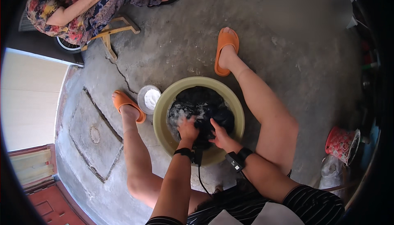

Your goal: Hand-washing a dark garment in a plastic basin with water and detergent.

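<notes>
The dark garment [203, 110] lies soaked and sudsy inside the yellow-green basin [164, 130] on the concrete floor [184, 40], between the person's legs. The left hand [187, 129] and the right hand [218, 136] are both closed on bunched folds of it, close together. Rubbing well probably means keeping the two handfuls pressed against each other under the foam, low in the basin so water stays in. Counted: one basin, one garment, one small white bowl of powder [149, 99] touching the basin's rim, two orange slippers [225, 50], one red patterned basket [341, 144], two wrist bands [238, 159], one seated person [78, 7].
</notes>
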### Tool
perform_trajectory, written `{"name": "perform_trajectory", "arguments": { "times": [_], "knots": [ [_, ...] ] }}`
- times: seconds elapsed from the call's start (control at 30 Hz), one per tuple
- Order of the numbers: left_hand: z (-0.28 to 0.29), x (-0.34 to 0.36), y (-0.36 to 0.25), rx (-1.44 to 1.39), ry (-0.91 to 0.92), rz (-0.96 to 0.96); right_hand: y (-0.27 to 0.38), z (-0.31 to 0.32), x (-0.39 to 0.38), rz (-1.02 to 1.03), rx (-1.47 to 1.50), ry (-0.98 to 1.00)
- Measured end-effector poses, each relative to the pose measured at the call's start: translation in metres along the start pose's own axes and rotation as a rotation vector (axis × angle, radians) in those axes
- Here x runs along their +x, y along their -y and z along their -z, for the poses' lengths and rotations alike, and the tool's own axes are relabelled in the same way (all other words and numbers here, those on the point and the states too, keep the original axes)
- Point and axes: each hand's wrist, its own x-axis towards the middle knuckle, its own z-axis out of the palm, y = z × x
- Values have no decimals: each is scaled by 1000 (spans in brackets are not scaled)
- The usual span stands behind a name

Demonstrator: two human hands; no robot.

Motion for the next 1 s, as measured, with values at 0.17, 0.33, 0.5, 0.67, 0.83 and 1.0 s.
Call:
{"name": "perform_trajectory", "arguments": {
  "times": [0.17, 0.33, 0.5, 0.67, 0.83, 1.0],
  "knots": [
    [38, -35, -57, -384, -189, -97, 23, 2, -3, -31, 271, 325],
    [69, -106, -86, -243, -430, -363, 34, -20, -33, 1, 354, 475],
    [41, -73, -59, -564, -418, -130, 9, -31, -29, 175, 244, 273],
    [33, -58, -57, -754, -385, 28, 9, -36, -37, 326, 123, 4],
    [26, -50, -43, -959, -314, 105, 3, -28, -22, 389, 92, 8],
    [29, -52, 2, -864, -112, 152, 31, -35, -32, 372, 283, 294]
  ]
}}
